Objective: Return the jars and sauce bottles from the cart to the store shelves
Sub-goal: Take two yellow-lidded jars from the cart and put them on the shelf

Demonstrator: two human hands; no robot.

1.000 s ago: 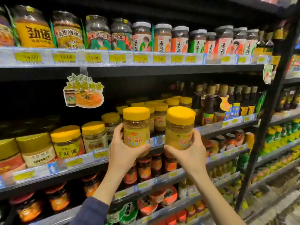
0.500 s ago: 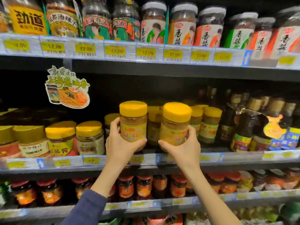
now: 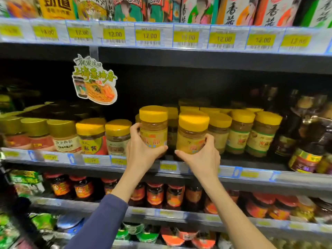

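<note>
The left jar [image 3: 153, 131] and right jar [image 3: 192, 135], 2 round clear tubs of tan paste under smooth yellow lids, were upright at the front of the middle shelf [image 3: 251, 174]. The left hand [image 3: 142, 153] and right hand [image 3: 201, 159] each had fingers curled round 1.

The left grip [image 3: 142, 150] covers the base of the left jar [image 3: 153, 126], and the right grip [image 3: 203, 157] that of the right jar [image 3: 193, 131], so whether either stands on the shelf [image 3: 305, 178] cannot be told. The top edge cuts the upper jars [image 3: 197, 9] down to their labels. The shelf's price tags [image 3: 168, 167] are too blurred to read. Bottles [image 3: 309, 141] at the right edge are smeared and partly cut off. Rear jars [image 3: 190, 102] are lost in shadow.
</note>
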